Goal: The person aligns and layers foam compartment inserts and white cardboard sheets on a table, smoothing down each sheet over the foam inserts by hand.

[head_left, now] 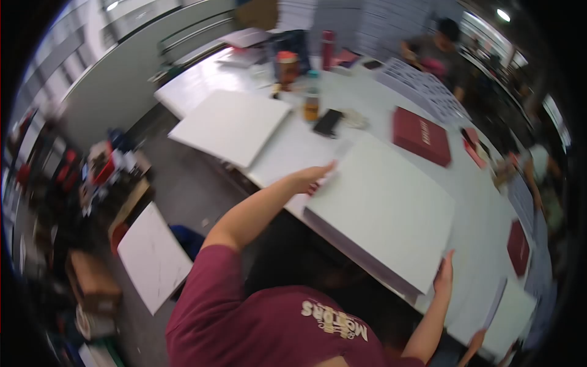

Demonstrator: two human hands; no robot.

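A thick stack of large white sheets (385, 211) lies at the near edge of the white table, directly in front of me. My left hand (315, 178) is at the stack's left side, its fingers around a corner or edge there. Against the right side of the stack rests my right hand (444, 274), thumb up and the other fingers partly hidden. Further left, another flat white stack or board (232, 125) reaches over the table's edge. A dark red box (421, 136) with light lettering sits behind the stack.
Bottles (311, 104), a black phone (328, 123) and a red flask (328, 50) stand or lie further back. A person (441, 52) sits beyond printed sheets (422, 88). Another person's hand (476, 341) touches a white stack (510, 318) at right. A white board (154, 257) is at lower left.
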